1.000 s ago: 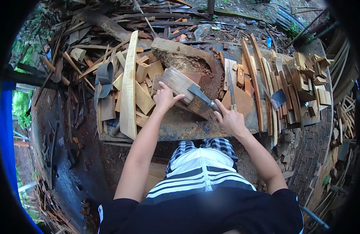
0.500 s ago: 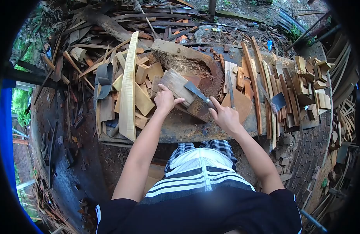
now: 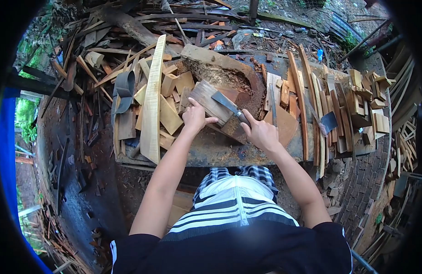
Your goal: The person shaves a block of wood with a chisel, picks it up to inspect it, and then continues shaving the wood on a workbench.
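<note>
A greyish-brown wooden block (image 3: pixel 210 102) lies tilted at the middle of the workbench (image 3: pixel 211 157). My left hand (image 3: pixel 194 116) rests on its left end, with the fingers apart. In my right hand (image 3: pixel 262 132) is the handle of a flat-bladed scraper (image 3: pixel 225 102), its blade lying over the block's upper face. Beneath the block is another board (image 3: pixel 233 131), partly hidden. Just behind, a large hollowed piece of wood (image 3: pixel 220 61) holds sawdust and chips.
A long pale plank (image 3: pixel 152 100) stands left of my left hand among offcuts. To the right lie a thin metal blade (image 3: pixel 273 105), long wood strips (image 3: pixel 298 100) and a dark-bladed tool (image 3: pixel 329 122). Stacked small blocks (image 3: pixel 359 102) sit at the bench's right end.
The scraper blade has shifted left and down along the block, and my right hand has moved slightly left with it. My left hand keeps its place on the block.
</note>
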The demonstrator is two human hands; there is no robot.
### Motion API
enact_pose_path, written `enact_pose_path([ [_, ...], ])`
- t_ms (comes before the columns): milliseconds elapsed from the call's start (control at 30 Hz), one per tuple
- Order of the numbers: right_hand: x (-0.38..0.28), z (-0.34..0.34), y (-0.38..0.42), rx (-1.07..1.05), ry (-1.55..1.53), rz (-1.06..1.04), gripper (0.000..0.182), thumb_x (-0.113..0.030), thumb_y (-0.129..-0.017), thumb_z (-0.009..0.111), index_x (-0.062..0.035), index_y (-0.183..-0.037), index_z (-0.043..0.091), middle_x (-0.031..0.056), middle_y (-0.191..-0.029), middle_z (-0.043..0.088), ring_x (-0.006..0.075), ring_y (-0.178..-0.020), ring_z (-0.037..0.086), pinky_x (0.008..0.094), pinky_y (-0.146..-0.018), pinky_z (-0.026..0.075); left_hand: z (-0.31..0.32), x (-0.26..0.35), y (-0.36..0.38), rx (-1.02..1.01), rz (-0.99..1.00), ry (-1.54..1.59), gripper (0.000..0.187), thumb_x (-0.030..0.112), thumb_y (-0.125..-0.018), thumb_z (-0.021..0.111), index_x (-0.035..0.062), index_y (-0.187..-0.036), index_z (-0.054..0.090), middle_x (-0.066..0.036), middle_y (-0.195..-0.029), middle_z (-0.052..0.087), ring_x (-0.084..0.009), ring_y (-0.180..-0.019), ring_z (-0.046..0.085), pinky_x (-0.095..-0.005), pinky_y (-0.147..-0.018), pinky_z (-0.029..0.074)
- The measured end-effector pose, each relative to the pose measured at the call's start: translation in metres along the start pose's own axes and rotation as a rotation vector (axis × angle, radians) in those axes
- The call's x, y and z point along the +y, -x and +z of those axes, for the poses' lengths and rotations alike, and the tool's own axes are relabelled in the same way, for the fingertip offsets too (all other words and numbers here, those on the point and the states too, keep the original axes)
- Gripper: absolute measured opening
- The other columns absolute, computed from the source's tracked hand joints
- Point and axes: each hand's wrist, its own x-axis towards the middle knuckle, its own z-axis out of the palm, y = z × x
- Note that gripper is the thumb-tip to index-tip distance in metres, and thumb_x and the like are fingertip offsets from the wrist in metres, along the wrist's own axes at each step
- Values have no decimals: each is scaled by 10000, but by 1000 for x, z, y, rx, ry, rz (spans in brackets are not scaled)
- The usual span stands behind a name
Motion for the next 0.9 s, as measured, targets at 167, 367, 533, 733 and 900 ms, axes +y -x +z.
enact_pose_path([
  [167,15,-8,24,-62,5,0,504,-432,-956,498,-236,-1417,442,203,-712,674,392,-674,677,502,-599,528,-5,3,2,-14,-15,0,1439,734,-546,780,-248,-1390,153,-307,-1057,656,-380,-978,677,-414,-799,563],
  [367,2,3,0,17,1,-23,510,-428,-954,506,-234,-1421,442,205,-686,666,383,-643,675,489,-577,529,-4,4,0,-22,-23,1,1420,709,-558,793,-238,-1398,150,-308,-1067,654,-382,-976,676,-404,-801,562],
  [533,13,-7,20,-62,6,-10,513,-431,-951,509,-219,-1415,448,209,-698,669,388,-658,676,495,-588,530,-5,4,2,-17,-25,8,1415,700,-565,796,-232,-1405,142,-310,-1060,654,-381,-980,675,-403,-800,562],
  [733,0,4,-5,-8,-10,-5,511,-438,-953,503,-223,-1413,452,205,-689,669,382,-643,677,492,-577,531,-7,7,3,-21,-29,18,1410,701,-568,795,-235,-1401,149,-311,-1035,659,-378,-969,679,-406,-795,563],
  [900,11,-9,20,-34,9,-15,503,-437,-955,498,-246,-1416,439,210,-676,663,382,-646,681,492,-564,530,0,1,2,2,-24,14,1416,703,-564,795,-237,-1401,146,-307,-1024,661,-370,-962,681,-402,-788,564],
])
